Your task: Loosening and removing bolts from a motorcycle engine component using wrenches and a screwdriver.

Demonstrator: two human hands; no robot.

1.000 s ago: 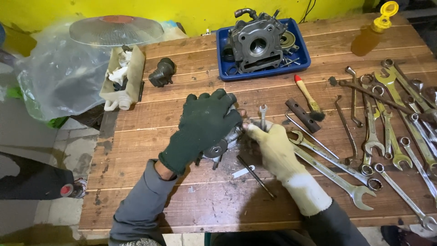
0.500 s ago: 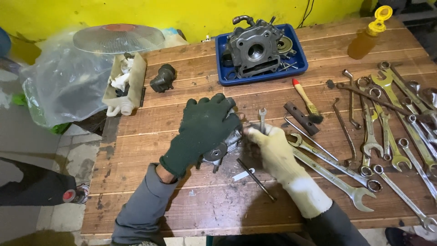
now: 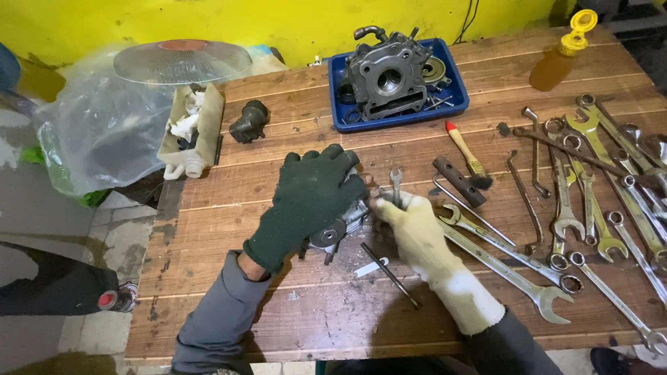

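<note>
- Head view: left hand (image 3: 308, 203), in a dark green glove, lies palm-down with fingers spread and curled over a small metal engine part (image 3: 338, 229) at the centre of the wooden desk (image 3: 292, 312); it presses the part down against the boards.
- Right hand (image 3: 417, 232), in a pale yellow glove, is closed, fingertips pinched at the part's right side; what the fingertips grip is too small to tell.
- A small spanner (image 3: 396, 184) lies just behind the right hand's fingers; whether they touch cannot be told.
- A thin rod (image 3: 390, 275) lies on the desk between the two forearms, toward the near edge, beside a white scrap (image 3: 367, 268).
- A row of spanners (image 3: 590, 201) covers the right side of the desk; two long ones reach under the right wrist.
- A brush (image 3: 465, 156) and a dark bar (image 3: 459, 180) lie right of centre.
- A blue tray (image 3: 455, 97) at the far edge holds a cylinder head (image 3: 385, 73).
- A yellow-capped bottle (image 3: 566, 55) stands at the far right corner.
- A plastic bag (image 3: 90, 139) and a white box (image 3: 201, 128) occupy the far left corner, with a dark fitting (image 3: 249, 121) just beside the box.
</note>
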